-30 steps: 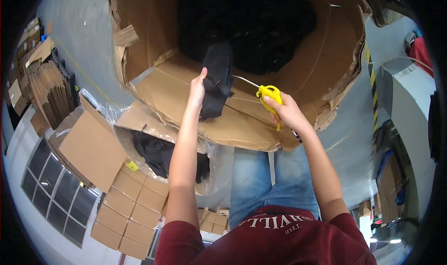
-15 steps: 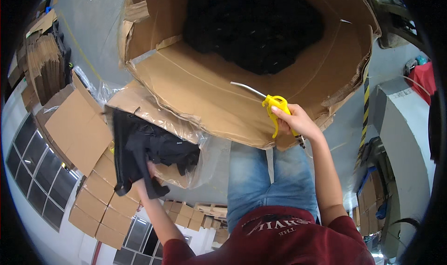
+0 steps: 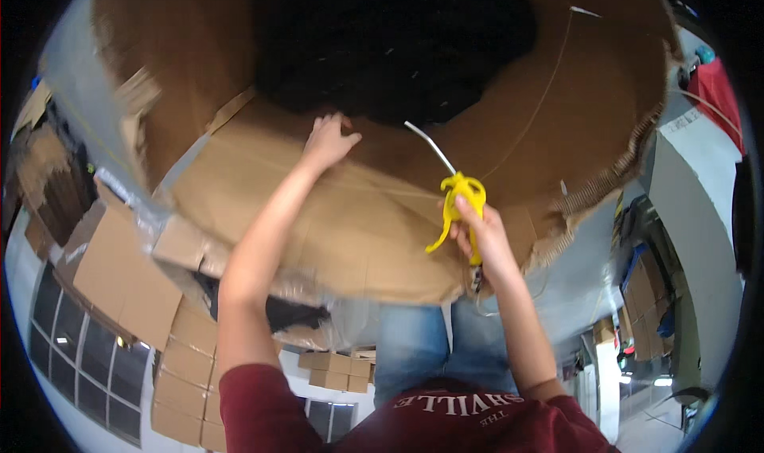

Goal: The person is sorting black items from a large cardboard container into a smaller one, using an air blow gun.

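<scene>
My right hand [image 3: 480,232] grips a yellow air blow gun [image 3: 458,202] with a thin bent metal nozzle that points up and left. A hose fitting shows below the fist. My left hand [image 3: 328,142] is empty, its fingers apart and slightly bent, reaching over the lowered front wall of a large cardboard box [image 3: 318,222]. Just beyond the fingertips lies a heap of black cloth items [image 3: 390,51] inside that box. Single pieces in the dark heap are hard to make out. Beside it, partly behind my left forearm, other black garments [image 3: 294,314] lie in a smaller plastic-lined box.
Stacked cardboard boxes [image 3: 179,381] and a leaning cardboard sheet [image 3: 127,270] stand at left, near a barred window [image 3: 87,357]. On the right are a pale curved surface [image 3: 700,190] and a red bag [image 3: 716,95]. The big box's right rim [image 3: 613,174] is torn.
My left hand has let go of a black garment at the smaller box and moved up and right over the large box. My right hand with the blow gun has shifted slightly left and down.
</scene>
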`<state>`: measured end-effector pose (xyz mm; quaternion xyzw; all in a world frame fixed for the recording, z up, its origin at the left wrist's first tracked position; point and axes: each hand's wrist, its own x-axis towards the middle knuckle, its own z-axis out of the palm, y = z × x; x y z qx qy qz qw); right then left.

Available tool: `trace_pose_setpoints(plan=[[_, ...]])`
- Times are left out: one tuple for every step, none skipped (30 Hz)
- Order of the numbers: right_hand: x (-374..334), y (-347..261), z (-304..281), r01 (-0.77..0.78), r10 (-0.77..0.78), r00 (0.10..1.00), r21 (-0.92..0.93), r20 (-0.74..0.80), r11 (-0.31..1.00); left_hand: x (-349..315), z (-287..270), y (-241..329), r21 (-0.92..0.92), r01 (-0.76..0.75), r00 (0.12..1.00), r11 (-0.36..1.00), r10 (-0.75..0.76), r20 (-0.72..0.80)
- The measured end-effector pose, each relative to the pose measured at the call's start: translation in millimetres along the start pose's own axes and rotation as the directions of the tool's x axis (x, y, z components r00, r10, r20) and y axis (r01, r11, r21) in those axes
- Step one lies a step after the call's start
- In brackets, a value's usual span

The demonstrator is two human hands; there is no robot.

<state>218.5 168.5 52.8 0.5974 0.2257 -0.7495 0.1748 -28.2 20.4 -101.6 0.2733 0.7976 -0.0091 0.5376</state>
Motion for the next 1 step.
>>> trace_pose_setpoints(plan=[[-4.5,-4.9,14.5,0.027,-0.026,0.999,0.010,-0.048,1.000,43.5,14.4,-11.0,0.162,0.050,0.999,0.986,-0.052,0.011]])
